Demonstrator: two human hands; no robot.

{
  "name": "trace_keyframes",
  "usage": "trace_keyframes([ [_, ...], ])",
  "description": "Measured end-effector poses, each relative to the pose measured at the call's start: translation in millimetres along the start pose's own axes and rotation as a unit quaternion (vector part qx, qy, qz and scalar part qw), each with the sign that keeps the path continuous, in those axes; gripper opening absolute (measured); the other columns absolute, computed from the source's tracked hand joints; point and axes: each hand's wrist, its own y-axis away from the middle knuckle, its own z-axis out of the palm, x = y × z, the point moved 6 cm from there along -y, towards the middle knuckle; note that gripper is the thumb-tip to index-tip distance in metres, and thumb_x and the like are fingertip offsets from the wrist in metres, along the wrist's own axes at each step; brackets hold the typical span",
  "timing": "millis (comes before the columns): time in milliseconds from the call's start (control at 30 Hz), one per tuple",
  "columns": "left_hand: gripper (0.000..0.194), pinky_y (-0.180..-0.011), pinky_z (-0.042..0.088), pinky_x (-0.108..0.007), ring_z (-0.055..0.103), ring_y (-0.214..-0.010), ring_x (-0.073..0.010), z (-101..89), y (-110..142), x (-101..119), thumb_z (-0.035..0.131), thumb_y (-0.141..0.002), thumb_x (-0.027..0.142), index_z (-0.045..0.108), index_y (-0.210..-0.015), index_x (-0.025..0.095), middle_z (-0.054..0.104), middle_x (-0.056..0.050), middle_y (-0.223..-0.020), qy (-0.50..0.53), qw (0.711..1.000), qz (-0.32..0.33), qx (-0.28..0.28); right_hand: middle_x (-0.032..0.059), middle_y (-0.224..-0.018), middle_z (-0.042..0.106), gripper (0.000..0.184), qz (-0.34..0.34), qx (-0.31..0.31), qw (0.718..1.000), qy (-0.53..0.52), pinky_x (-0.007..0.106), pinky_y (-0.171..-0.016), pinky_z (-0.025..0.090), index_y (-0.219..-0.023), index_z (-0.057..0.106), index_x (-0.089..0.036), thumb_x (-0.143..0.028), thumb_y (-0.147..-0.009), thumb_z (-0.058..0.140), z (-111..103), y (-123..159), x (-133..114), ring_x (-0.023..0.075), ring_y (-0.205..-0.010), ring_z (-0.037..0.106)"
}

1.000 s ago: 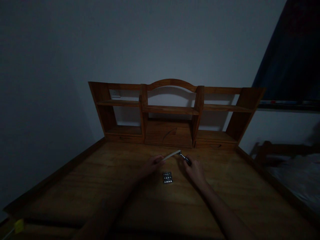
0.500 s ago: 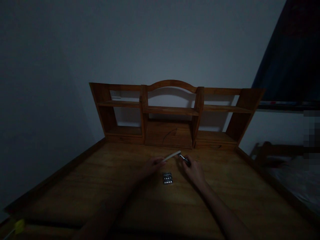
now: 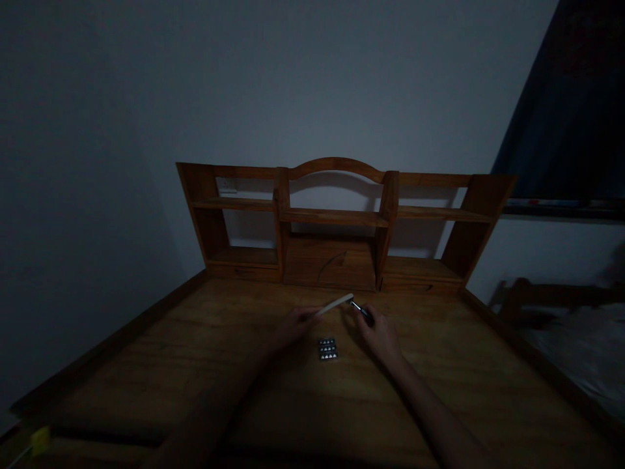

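Observation:
My left hand [image 3: 299, 322] is closed on the near end of a thin white strip [image 3: 336, 303], which slants up to the right. Closed around a slim tool [image 3: 361, 310] with a dark handle and a shiny metal front part, my right hand [image 3: 379, 331] is to the right. The tool's front end meets the strip's far end or lies very close to it; the dim light hides its exact kind. Between and below the hands, a small dark block [image 3: 327, 349] with rows of shiny pale pieces lies on the wooden desk [image 3: 273, 404].
A wooden shelf unit [image 3: 334, 216] stands along the desk's back edge against the wall. Raised wooden edges run along both sides of the desk. A yellow item [image 3: 40, 440] is at the lower left. Pale bedding [image 3: 581, 345] lies beyond the right edge.
Both hands keep their holds and stay nearly in place. The strip looks slightly straighter than before. The view has shifted very slightly.

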Motion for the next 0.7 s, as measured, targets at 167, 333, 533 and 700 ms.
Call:
trace_keyframes([
  [167, 0.041, -0.093, 0.048, -0.04, 0.063, -0.102, -0.0237, 1.2, -0.5, -3.9, 0.052, -0.085, 0.051, 0.065, -0.115, 0.025, 0.069, -0.003, -0.111, -0.005, 1.0, -0.01, -0.005, 0.0056, -0.076, 0.068, 0.037, 0.002, -0.009, 1.0, -0.009, 0.024, -0.059, 0.038, -0.09, 0.065, -0.018, -0.041, -0.092, 0.036, 1.4, -0.8, 3.1, 0.0187, -0.067, 0.062],
  [333, 0.039, -0.095, 0.047, -0.038, 0.061, -0.104, -0.0232, 0.1, 2.4, 2.5, 0.054, -0.084, 0.05, 0.066, -0.113, 0.027, 0.069, -0.002, -0.113, 0.013, 1.0, -0.013, 0.02, 0.0051, -0.077, 0.068, 0.032, 0.0, -0.014, 1.0, 0.0, 0.024, -0.062, 0.039, -0.093, 0.064, -0.018, -0.035, -0.091, 0.036, 2.7, -1.0, 4.7, 0.019, -0.07, 0.062],
  [533, 0.039, -0.097, 0.044, -0.036, 0.061, -0.106, -0.0228, 1.6, 4.3, 10.7, 0.051, -0.086, 0.05, 0.066, -0.114, 0.027, 0.068, -0.002, -0.114, 0.021, 1.0, -0.017, 0.004, 0.0042, -0.076, 0.067, 0.03, -0.006, -0.013, 1.0, 0.009, 0.025, -0.061, 0.038, -0.093, 0.063, -0.019, -0.033, -0.09, 0.037, 2.4, -0.9, 5.6, 0.0189, -0.068, 0.061],
  [700, 0.04, -0.097, 0.044, -0.04, 0.06, -0.107, -0.0253, -0.9, 3.9, 10.1, 0.052, -0.085, 0.051, 0.067, -0.113, 0.026, 0.068, -0.004, -0.115, 0.011, 1.0, -0.02, 0.012, 0.0045, -0.078, 0.068, 0.03, -0.007, -0.014, 1.0, -0.002, 0.025, -0.061, 0.038, -0.094, 0.063, -0.019, -0.034, -0.09, 0.037, 1.7, -0.8, 4.6, 0.0189, -0.07, 0.062],
])
